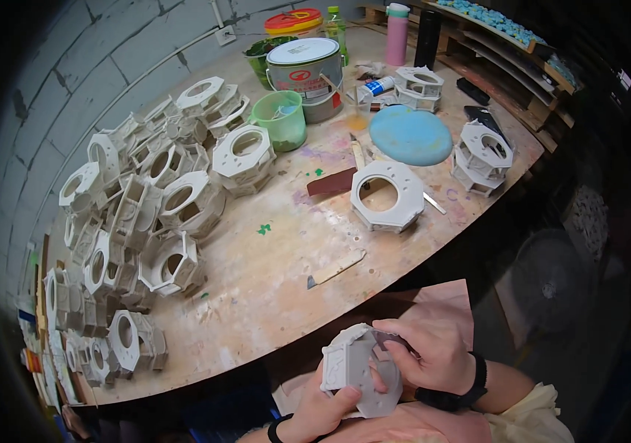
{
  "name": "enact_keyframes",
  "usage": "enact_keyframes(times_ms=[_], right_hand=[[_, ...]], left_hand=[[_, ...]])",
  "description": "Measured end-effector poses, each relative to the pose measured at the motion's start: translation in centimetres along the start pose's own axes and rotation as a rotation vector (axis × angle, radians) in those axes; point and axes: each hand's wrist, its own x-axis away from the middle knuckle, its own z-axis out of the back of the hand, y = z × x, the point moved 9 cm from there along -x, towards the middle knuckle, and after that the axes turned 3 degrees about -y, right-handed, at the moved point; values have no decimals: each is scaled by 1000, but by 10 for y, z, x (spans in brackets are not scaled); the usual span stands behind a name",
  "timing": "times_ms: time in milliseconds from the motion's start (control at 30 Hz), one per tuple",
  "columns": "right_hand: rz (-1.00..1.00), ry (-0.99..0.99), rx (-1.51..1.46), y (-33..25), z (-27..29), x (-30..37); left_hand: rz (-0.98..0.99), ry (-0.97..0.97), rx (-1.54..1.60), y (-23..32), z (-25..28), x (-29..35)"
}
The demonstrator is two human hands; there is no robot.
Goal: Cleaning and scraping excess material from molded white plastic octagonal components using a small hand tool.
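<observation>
Over my lap, my left hand (323,410) grips a white octagonal casting (360,373) from below, thumb pressed on its flat face. The casting is tilted, with its round opening toward my right hand (433,354). Pinched between that hand's thumb and fingers is a small dark piece of sandpaper (387,338), touching the casting's upper edge. Part of the sandpaper is hidden by the fingers. On the table ahead stands another octagonal casting (388,193), beside a reddish-brown sheet of sandpaper (332,184). A knife with a pale handle (338,268) lies nearer the table edge.
Many similar castings (146,199) are heaped at the left. A green cup (280,122), a lidded can (304,77), a blue disc (410,134) and a pink bottle (397,37) stand farther back. More castings (482,156) sit at the right edge.
</observation>
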Motion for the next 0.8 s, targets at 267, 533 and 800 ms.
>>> enact_keyframes(times_ms=[267,533,800], right_hand=[[98,-34,56,-3,-17,5],[147,-8,82,-8,-20,5],[181,4,127,-10,-20,2]], left_hand=[[-60,80,-206,6,0,14],[-54,83,-207,-1,-3,15],[-82,-21,-185,-1,-9,17]])
